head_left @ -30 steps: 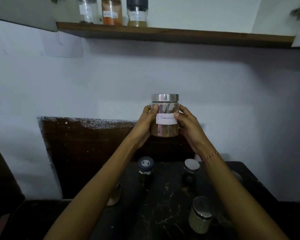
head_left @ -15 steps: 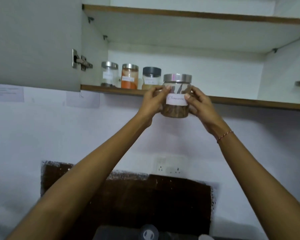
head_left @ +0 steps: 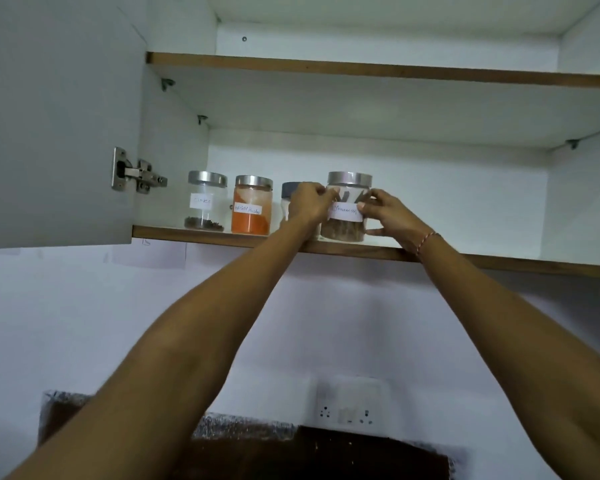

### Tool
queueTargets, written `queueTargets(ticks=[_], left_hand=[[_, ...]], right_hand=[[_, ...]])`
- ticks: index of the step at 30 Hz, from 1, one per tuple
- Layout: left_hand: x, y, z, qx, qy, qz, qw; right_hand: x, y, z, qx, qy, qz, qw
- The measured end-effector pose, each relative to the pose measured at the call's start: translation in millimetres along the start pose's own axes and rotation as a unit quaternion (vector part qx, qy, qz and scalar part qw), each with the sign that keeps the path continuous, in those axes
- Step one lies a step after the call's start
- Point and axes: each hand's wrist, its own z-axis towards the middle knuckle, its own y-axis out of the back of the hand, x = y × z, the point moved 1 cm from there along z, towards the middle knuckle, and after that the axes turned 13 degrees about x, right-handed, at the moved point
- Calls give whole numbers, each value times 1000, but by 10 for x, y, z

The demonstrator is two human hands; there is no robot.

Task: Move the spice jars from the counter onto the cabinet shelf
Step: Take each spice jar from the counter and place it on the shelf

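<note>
The cinnamon jar (head_left: 347,230), clear with a silver lid and a white label, stands on the lower cabinet shelf (head_left: 499,263). My left hand (head_left: 309,206) grips its left side and my right hand (head_left: 385,213) grips its right side. To its left on the same shelf stand a clove jar (head_left: 205,202), an orange powder jar (head_left: 252,207) and a dark-lidded jar (head_left: 288,192), the last mostly hidden behind my left hand.
The cabinet door (head_left: 56,116) hangs open at the left with its hinge (head_left: 136,171) showing. An upper shelf (head_left: 378,69) runs above. The lower shelf is bare to the right of the jars. A wall socket (head_left: 349,407) sits below.
Both hands have lifted the cinnamon jar from above the counter up to the cabinet and set it on the lower shelf beside the dark-lidded jar. The view has tilted upward.
</note>
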Motion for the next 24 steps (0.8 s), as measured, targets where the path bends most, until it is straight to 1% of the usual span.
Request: queueTargets(ticks=[2,4,8,12,16,18,19,20,21,22,23,24], left_hand=[[43,-27,124,3,8,14,1000],[100,-46,232,14,19,23,999],[213,-124,340,17,48,89,995],[285,-167,359,27,65,30,997],[319,-157,362,55,98,34,993],[326,-154,326,40,101,40,993],[315,-163,284,11,91,66,994],[296,-178,226,-30,64,117,991],[269,-202,155,-74,21,188,979],[236,-238,74,-105,-35,265,958],[204,-290,-14,-111,-98,330,932],[182,-351,-107,-97,-158,376,908]], right_hand=[[-48,-6,118,-16,-9,-5,1000],[-85,2,218,-13,-27,-12,999],[-188,33,336,-7,-57,-13,998],[-292,75,415,-11,-67,-24,997],[-341,91,474,-11,-89,-37,995],[-350,108,458,-35,-87,-74,993],[-337,116,441,-66,-70,-106,990],[-303,115,410,-104,-40,-142,984],[-255,93,363,-141,-4,-181,973],[-202,51,299,-170,34,-216,961],[-161,-8,226,-189,67,-241,950],[-134,-83,136,-201,93,-253,942]])
